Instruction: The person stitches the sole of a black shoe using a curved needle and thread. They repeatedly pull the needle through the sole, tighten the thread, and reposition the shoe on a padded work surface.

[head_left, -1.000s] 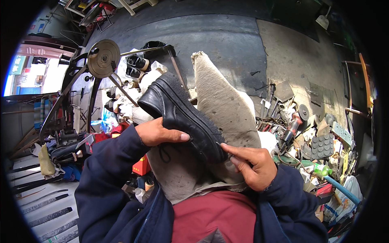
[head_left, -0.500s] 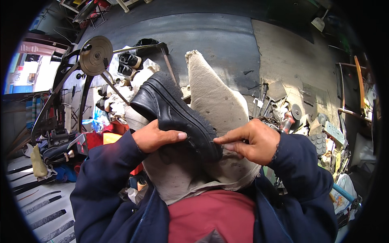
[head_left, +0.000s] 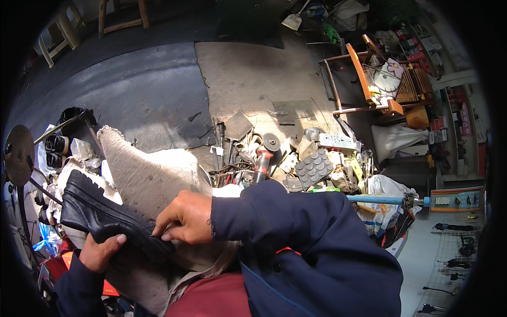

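Observation:
A black leather shoe (head_left: 97, 214) with a thick black sole lies on its side across my lap, its heel to the far left and its toe toward me. My left hand (head_left: 99, 254) is closed around its near side, thumb on the upper. At the toe end, my right hand (head_left: 187, 216) pinches with thumb and forefinger against the edge of the sole. Whatever sits between those fingertips is too small to make out. Beneath the shoe, a stained beige cloth (head_left: 140, 179) covers my legs.
A red angle grinder (head_left: 262, 164), hand tools and scraps lie heaped beyond my right arm. A wooden chair (head_left: 359, 74) stands far right, and a blue pole (head_left: 377, 199) is nearer. At left are a machine's round wheel (head_left: 20, 155) and several shoes (head_left: 55, 142).
The view has swung to the right, so hands and shoe now appear farther left. Both hands keep their places on the shoe, the right one still pinching at the toe edge.

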`<move>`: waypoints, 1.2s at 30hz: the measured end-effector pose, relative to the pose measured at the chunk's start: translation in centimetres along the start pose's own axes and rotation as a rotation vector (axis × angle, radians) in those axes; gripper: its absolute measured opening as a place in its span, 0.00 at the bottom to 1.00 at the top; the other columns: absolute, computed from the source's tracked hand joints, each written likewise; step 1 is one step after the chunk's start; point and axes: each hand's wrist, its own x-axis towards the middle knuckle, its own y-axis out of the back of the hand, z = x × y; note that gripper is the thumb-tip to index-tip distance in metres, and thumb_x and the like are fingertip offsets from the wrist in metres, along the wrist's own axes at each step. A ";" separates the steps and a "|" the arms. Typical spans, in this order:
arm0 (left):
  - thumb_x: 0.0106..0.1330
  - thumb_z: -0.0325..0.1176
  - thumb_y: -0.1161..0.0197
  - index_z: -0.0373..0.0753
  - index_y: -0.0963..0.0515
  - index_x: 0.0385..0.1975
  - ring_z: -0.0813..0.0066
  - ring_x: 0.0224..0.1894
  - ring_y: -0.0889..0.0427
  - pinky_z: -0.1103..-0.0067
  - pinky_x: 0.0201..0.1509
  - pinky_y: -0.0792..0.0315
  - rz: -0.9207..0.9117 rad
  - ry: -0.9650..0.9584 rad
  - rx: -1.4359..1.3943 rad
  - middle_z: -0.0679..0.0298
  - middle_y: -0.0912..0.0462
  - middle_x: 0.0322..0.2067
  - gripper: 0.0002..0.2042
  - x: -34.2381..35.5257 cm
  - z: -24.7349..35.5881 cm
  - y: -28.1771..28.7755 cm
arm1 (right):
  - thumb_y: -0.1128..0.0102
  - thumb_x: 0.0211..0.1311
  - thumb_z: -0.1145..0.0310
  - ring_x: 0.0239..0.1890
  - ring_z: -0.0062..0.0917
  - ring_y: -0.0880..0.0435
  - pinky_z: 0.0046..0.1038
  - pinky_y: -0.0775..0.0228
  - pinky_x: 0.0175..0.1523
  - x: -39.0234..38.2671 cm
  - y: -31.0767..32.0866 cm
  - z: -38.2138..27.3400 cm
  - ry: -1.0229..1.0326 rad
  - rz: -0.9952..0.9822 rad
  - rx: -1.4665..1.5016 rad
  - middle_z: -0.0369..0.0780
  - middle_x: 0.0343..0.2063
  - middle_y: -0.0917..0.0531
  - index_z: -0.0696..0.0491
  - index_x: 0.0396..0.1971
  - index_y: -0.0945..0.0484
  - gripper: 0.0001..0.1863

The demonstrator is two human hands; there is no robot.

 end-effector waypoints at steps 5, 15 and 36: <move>0.71 0.38 0.35 0.35 0.16 0.42 0.77 0.38 0.18 0.77 0.44 0.24 -0.023 -0.025 0.045 0.68 0.14 0.35 0.12 0.2 0.1 0.1 | 0.30 0.61 0.74 0.39 0.39 0.09 0.34 0.21 0.43 0.0 -0.9 0.3 0.047 0.039 -0.072 0.46 0.34 0.09 0.54 0.41 0.12 0.08; 0.73 0.30 0.36 0.33 0.15 0.44 0.80 0.41 0.18 0.78 0.49 0.25 -0.031 -0.053 0.040 0.68 0.13 0.38 0.08 0.2 0.7 0.0 | 0.29 0.55 0.73 0.37 0.42 0.10 0.38 0.19 0.43 0.5 -1.3 -0.2 0.063 0.084 -0.081 0.47 0.30 0.11 0.54 0.37 0.11 0.08; 0.73 0.51 0.32 0.33 0.16 0.52 0.79 0.45 0.19 0.80 0.55 0.26 -0.178 0.000 0.086 0.69 0.14 0.41 0.24 0.0 0.3 2.1 | 0.33 0.72 0.74 0.36 0.17 0.14 0.23 0.22 0.44 -0.3 -0.8 0.4 -0.218 -0.097 0.166 0.36 0.33 0.12 0.60 0.45 0.17 0.07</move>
